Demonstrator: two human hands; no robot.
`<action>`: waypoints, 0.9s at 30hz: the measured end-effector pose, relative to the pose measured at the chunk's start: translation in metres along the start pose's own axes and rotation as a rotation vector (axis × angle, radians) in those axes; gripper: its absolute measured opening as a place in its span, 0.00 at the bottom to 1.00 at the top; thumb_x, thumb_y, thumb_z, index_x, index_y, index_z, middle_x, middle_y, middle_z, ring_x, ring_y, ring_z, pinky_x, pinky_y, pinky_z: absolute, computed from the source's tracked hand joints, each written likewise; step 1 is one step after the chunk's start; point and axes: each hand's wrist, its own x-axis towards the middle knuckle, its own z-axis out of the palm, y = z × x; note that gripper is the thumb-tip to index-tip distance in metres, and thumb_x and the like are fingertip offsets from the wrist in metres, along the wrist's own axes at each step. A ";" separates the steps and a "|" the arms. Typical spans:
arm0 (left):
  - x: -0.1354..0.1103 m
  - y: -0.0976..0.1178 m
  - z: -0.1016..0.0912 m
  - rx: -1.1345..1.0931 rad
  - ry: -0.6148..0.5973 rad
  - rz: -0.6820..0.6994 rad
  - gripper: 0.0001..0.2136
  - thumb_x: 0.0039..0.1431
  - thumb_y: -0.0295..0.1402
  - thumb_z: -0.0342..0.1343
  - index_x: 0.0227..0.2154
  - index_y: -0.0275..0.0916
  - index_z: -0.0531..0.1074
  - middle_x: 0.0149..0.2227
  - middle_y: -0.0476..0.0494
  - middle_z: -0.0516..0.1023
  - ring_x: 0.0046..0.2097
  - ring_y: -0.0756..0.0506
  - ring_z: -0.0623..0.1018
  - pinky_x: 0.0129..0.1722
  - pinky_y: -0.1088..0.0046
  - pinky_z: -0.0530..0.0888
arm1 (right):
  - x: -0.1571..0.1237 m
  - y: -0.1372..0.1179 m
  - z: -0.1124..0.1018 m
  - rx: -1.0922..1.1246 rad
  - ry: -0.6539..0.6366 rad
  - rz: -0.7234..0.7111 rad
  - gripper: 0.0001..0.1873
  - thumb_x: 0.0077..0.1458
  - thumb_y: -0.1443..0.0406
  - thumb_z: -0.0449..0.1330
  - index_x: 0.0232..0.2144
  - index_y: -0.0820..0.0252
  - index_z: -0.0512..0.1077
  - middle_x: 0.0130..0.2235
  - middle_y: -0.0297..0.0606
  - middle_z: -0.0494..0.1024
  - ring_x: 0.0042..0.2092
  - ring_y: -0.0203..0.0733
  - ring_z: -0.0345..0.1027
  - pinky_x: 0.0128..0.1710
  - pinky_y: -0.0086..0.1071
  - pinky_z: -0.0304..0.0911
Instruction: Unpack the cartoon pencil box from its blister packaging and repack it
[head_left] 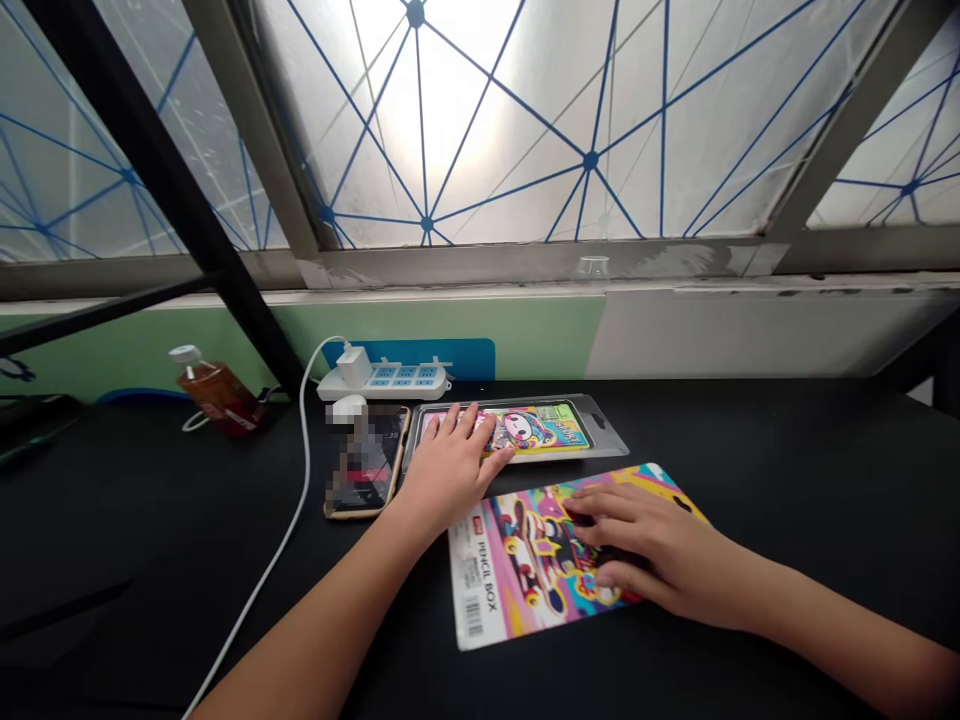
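Left hand (448,468) spread flat, grasping nothing, atop cartoon pencil box (551,428) in clear plastic tray (609,438). Right hand (651,540) loosely curved, unclenched, on printed backing card (534,562) in front. Step: seemingly steadying both; lifting card would need fingertips under edge.

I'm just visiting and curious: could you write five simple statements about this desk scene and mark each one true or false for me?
1. The left hand lies over the plastic package. True.
2. The phone is left of that package. True.
3. The right hand is on the phone. False: it is over the printed card.
4. The bottle has lost its top. False: a white cap is on it.
5. A white plug sits in the power strip. True.
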 end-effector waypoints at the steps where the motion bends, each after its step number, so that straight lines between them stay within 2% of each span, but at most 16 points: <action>1: 0.000 -0.002 -0.001 -0.013 -0.006 0.000 0.29 0.72 0.52 0.37 0.67 0.41 0.61 0.71 0.37 0.58 0.72 0.31 0.55 0.67 0.46 0.57 | -0.003 0.002 0.000 0.009 0.023 0.018 0.18 0.67 0.52 0.54 0.50 0.52 0.76 0.56 0.46 0.77 0.55 0.52 0.71 0.55 0.46 0.66; 3: 0.001 -0.004 -0.002 -0.036 -0.010 0.008 0.28 0.73 0.51 0.36 0.66 0.43 0.62 0.71 0.38 0.57 0.72 0.31 0.55 0.66 0.45 0.57 | -0.007 0.004 0.000 0.012 0.085 0.086 0.18 0.66 0.52 0.55 0.51 0.54 0.75 0.51 0.48 0.78 0.49 0.51 0.72 0.48 0.45 0.69; 7: 0.002 -0.007 -0.001 -0.048 0.006 0.017 0.27 0.72 0.50 0.38 0.66 0.43 0.64 0.70 0.38 0.59 0.71 0.31 0.56 0.66 0.44 0.58 | -0.001 0.004 0.004 -0.045 0.189 0.267 0.26 0.64 0.49 0.55 0.58 0.56 0.68 0.53 0.50 0.74 0.50 0.54 0.68 0.50 0.50 0.67; 13: 0.002 -0.007 0.002 -0.055 0.036 0.029 0.25 0.72 0.48 0.41 0.65 0.44 0.65 0.70 0.37 0.60 0.71 0.30 0.58 0.65 0.43 0.58 | 0.010 -0.007 0.010 -0.090 0.245 0.364 0.16 0.65 0.50 0.54 0.41 0.55 0.69 0.45 0.45 0.74 0.45 0.52 0.67 0.45 0.48 0.65; 16: 0.002 -0.008 0.002 -0.043 0.031 0.036 0.25 0.72 0.48 0.41 0.65 0.43 0.65 0.70 0.37 0.61 0.71 0.30 0.57 0.65 0.44 0.58 | 0.009 -0.013 0.008 -0.047 0.262 0.383 0.16 0.65 0.49 0.55 0.39 0.54 0.67 0.42 0.43 0.75 0.42 0.49 0.69 0.42 0.43 0.65; 19: 0.003 -0.010 0.001 -0.048 0.020 0.049 0.26 0.72 0.48 0.40 0.65 0.42 0.65 0.70 0.36 0.61 0.71 0.29 0.58 0.65 0.44 0.58 | 0.005 -0.008 -0.006 0.010 0.269 0.480 0.17 0.63 0.47 0.56 0.38 0.54 0.65 0.32 0.36 0.76 0.32 0.44 0.69 0.33 0.37 0.62; 21: 0.002 -0.011 0.000 -0.067 0.015 0.055 0.26 0.73 0.48 0.39 0.65 0.42 0.65 0.70 0.37 0.61 0.70 0.29 0.58 0.65 0.43 0.58 | 0.002 0.008 -0.024 0.037 0.287 0.544 0.19 0.60 0.45 0.57 0.36 0.53 0.65 0.28 0.32 0.75 0.28 0.42 0.68 0.29 0.35 0.59; 23: 0.002 -0.011 -0.001 -0.097 0.019 0.064 0.26 0.73 0.48 0.39 0.64 0.43 0.67 0.69 0.38 0.62 0.70 0.30 0.59 0.65 0.43 0.58 | 0.000 0.036 -0.043 0.093 0.269 0.573 0.21 0.58 0.43 0.57 0.35 0.53 0.68 0.29 0.33 0.77 0.29 0.42 0.69 0.29 0.34 0.60; 25: 0.001 -0.010 -0.004 -0.120 0.035 0.080 0.24 0.73 0.47 0.39 0.62 0.45 0.70 0.68 0.40 0.65 0.69 0.31 0.61 0.65 0.44 0.60 | -0.003 0.070 -0.059 0.202 0.133 0.594 0.24 0.57 0.41 0.57 0.33 0.53 0.73 0.31 0.35 0.79 0.31 0.42 0.71 0.29 0.33 0.61; 27: 0.001 -0.010 -0.007 -0.130 0.056 0.106 0.23 0.73 0.46 0.40 0.58 0.45 0.73 0.65 0.41 0.69 0.67 0.33 0.65 0.64 0.46 0.62 | -0.007 0.102 -0.066 0.299 0.022 0.652 0.27 0.53 0.39 0.58 0.29 0.55 0.75 0.27 0.34 0.77 0.27 0.40 0.68 0.24 0.32 0.60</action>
